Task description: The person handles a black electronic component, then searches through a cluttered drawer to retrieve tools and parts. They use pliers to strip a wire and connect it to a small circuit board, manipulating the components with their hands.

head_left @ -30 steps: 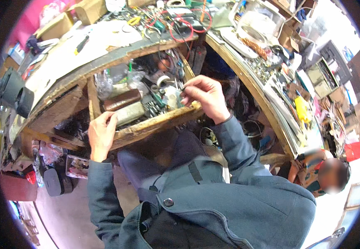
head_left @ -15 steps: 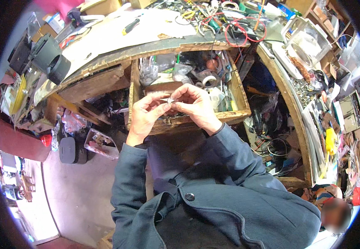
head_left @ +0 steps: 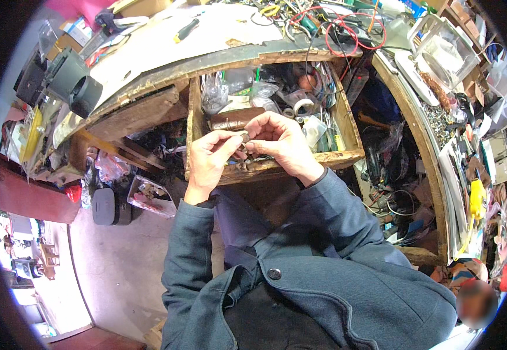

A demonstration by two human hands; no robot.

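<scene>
Pinching narrowly, our left hand (head_left: 208, 160) and right hand (head_left: 284, 147) held a small part (head_left: 244, 137), half hidden by the fingers, over the front edge of the drawer (head_left: 300, 164). Inside, a brown block (head_left: 233, 118) lay just behind our hands, a tape roll (head_left: 298, 111) nearer the right edge. Beyond, a screwdriver (head_left: 187, 31) lay back from the tabletop's (head_left: 218, 58) front edge.

Head view, fisheye, worn on my head: it faces down over my coat (head_left: 347, 286) toward my left grip (head_left: 208, 162) and right grip (head_left: 288, 149), near, with drawer (head_left: 340, 156) and surface (head_left: 230, 55) beyond.
</scene>
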